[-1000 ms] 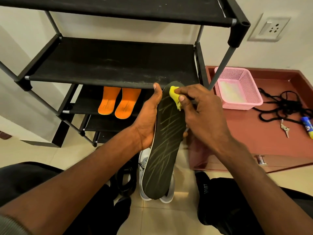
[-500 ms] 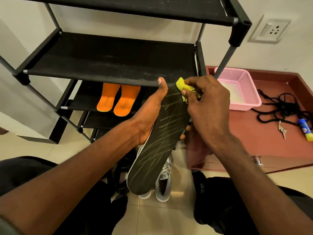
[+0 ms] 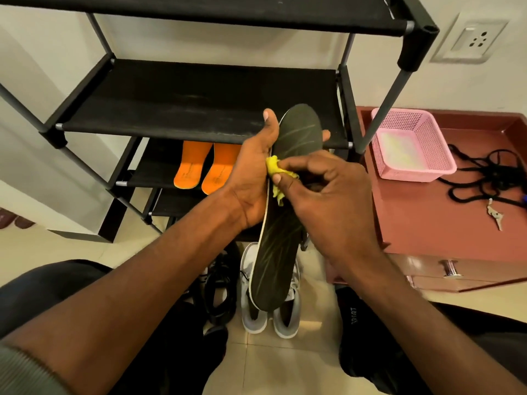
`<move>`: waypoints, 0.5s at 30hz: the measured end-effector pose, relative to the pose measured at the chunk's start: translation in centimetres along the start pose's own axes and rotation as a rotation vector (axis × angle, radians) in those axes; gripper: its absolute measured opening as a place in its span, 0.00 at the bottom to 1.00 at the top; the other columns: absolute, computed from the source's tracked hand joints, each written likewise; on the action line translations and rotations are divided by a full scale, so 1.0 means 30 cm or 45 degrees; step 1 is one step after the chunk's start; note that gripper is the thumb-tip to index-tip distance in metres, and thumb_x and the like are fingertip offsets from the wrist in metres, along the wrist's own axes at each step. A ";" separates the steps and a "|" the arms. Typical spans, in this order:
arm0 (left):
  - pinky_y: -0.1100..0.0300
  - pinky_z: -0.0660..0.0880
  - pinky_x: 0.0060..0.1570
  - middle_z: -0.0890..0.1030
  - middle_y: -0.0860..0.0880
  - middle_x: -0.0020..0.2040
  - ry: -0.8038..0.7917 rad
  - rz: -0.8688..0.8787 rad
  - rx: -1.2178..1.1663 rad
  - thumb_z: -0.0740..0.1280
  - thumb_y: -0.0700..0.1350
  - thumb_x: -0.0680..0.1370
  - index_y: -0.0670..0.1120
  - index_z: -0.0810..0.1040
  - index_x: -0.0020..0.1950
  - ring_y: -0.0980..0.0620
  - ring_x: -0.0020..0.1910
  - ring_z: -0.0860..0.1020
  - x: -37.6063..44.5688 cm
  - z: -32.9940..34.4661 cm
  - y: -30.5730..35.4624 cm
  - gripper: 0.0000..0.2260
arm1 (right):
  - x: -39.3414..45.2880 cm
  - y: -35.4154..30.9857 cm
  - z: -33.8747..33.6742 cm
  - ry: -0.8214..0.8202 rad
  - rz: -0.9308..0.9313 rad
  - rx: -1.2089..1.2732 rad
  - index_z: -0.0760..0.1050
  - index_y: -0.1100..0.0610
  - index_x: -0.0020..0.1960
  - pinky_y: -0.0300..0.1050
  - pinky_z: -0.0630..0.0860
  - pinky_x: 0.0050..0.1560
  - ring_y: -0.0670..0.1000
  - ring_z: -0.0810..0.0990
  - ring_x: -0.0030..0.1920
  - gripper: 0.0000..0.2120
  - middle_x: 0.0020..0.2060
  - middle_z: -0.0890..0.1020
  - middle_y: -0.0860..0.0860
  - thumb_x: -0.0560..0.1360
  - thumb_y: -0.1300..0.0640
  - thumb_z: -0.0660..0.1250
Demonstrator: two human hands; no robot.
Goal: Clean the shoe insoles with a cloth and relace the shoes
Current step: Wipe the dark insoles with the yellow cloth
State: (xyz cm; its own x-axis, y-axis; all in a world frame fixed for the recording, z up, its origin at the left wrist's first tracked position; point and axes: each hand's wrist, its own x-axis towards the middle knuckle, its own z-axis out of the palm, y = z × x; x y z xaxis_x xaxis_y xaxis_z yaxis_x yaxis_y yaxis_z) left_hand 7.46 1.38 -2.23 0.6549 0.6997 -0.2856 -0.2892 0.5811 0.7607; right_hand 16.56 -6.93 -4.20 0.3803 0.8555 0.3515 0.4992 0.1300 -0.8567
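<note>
Left hand: the left hand (image 3: 253, 172) grips the dark insole (image 3: 281, 223) along its left edge, thumb up by the toe end and fingertips showing past the right edge.
Right hand: the right hand (image 3: 328, 192) pinches a bunched yellow cloth (image 3: 275, 178) between thumb and forefinger and presses it on the insole's middle, close to the left edge.
Insole: held nearly upright in the centre, toe end far and up against the shoe rack (image 3: 199, 101), heel end near and low, pale streaks across its dark face.
White shoes: a pair of white shoes (image 3: 256, 317) stands on the floor right below the insole's heel.
Black shoe: to their left sits what looks like a black shoe (image 3: 219, 292), too dark to be sure.
Orange insoles: two orange insoles (image 3: 205, 166) lie side by side on a lower shelf, left of the hands.
Right side: a pink basket (image 3: 413, 143) rests on the red-brown cabinet (image 3: 427, 223), with loose black laces (image 3: 490, 178) and keys (image 3: 494, 216) further right.
</note>
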 end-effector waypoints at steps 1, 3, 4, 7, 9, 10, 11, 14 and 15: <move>0.54 0.83 0.54 0.84 0.40 0.61 0.024 0.013 0.007 0.51 0.63 0.86 0.41 0.82 0.62 0.44 0.59 0.84 -0.002 0.000 -0.005 0.30 | 0.000 0.001 0.001 0.034 0.002 0.007 0.86 0.54 0.56 0.36 0.82 0.48 0.42 0.84 0.49 0.09 0.47 0.85 0.45 0.76 0.58 0.77; 0.55 0.84 0.51 0.86 0.41 0.55 0.047 0.021 0.007 0.53 0.62 0.86 0.41 0.83 0.60 0.46 0.53 0.86 -0.007 0.006 -0.023 0.28 | 0.024 0.006 0.006 0.148 0.011 0.005 0.87 0.53 0.55 0.38 0.82 0.48 0.42 0.84 0.48 0.08 0.47 0.85 0.45 0.76 0.57 0.77; 0.53 0.83 0.54 0.86 0.41 0.56 0.022 0.012 -0.013 0.54 0.61 0.86 0.41 0.82 0.63 0.46 0.55 0.85 -0.010 0.010 -0.032 0.28 | 0.046 0.011 0.009 0.217 0.009 -0.007 0.87 0.53 0.54 0.38 0.83 0.48 0.42 0.84 0.47 0.07 0.46 0.85 0.45 0.76 0.57 0.77; 0.50 0.80 0.60 0.83 0.40 0.60 -0.068 -0.005 -0.066 0.53 0.60 0.87 0.41 0.76 0.72 0.44 0.60 0.83 -0.022 0.030 -0.047 0.27 | 0.131 0.028 0.003 0.417 0.033 -0.005 0.87 0.54 0.53 0.36 0.82 0.44 0.43 0.85 0.44 0.06 0.45 0.86 0.46 0.76 0.57 0.76; 0.47 0.77 0.64 0.81 0.38 0.63 -0.126 -0.005 -0.001 0.52 0.59 0.87 0.43 0.74 0.74 0.42 0.62 0.80 -0.018 0.032 -0.054 0.26 | 0.189 0.037 -0.016 0.532 0.080 0.010 0.87 0.54 0.53 0.33 0.81 0.42 0.43 0.84 0.43 0.06 0.44 0.86 0.47 0.76 0.56 0.76; 0.44 0.75 0.66 0.80 0.38 0.65 -0.140 0.000 0.034 0.51 0.59 0.87 0.43 0.74 0.75 0.40 0.63 0.78 -0.015 0.027 -0.056 0.26 | 0.210 0.040 -0.023 0.564 0.093 -0.003 0.87 0.54 0.53 0.32 0.80 0.41 0.43 0.84 0.42 0.06 0.44 0.86 0.46 0.76 0.55 0.76; 0.41 0.73 0.67 0.79 0.37 0.65 -0.134 0.008 0.061 0.51 0.59 0.87 0.44 0.74 0.75 0.39 0.63 0.76 -0.008 0.018 -0.055 0.26 | 0.221 0.041 -0.028 0.571 0.099 -0.023 0.87 0.53 0.53 0.30 0.78 0.40 0.42 0.84 0.42 0.07 0.43 0.86 0.46 0.77 0.54 0.76; 0.46 0.76 0.64 0.81 0.39 0.63 -0.093 0.050 0.028 0.52 0.58 0.87 0.43 0.73 0.76 0.41 0.62 0.79 -0.010 0.003 -0.031 0.26 | 0.187 0.015 0.001 0.422 0.076 -0.042 0.87 0.53 0.54 0.33 0.81 0.42 0.40 0.85 0.42 0.07 0.43 0.87 0.44 0.77 0.55 0.76; 0.49 0.78 0.62 0.82 0.40 0.61 -0.064 0.063 -0.008 0.53 0.58 0.87 0.42 0.74 0.74 0.43 0.61 0.80 -0.008 -0.004 -0.019 0.26 | 0.156 -0.003 0.017 0.341 0.063 -0.056 0.87 0.53 0.55 0.37 0.83 0.44 0.40 0.85 0.43 0.07 0.44 0.87 0.44 0.77 0.55 0.76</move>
State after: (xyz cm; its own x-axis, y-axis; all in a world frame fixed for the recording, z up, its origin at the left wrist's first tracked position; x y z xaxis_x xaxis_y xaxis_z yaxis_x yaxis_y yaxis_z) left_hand 7.38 0.93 -2.66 0.6741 0.7058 -0.2180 -0.3261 0.5492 0.7695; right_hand 17.90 -2.67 -2.68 0.5943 0.6965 0.4021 0.5059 0.0648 -0.8601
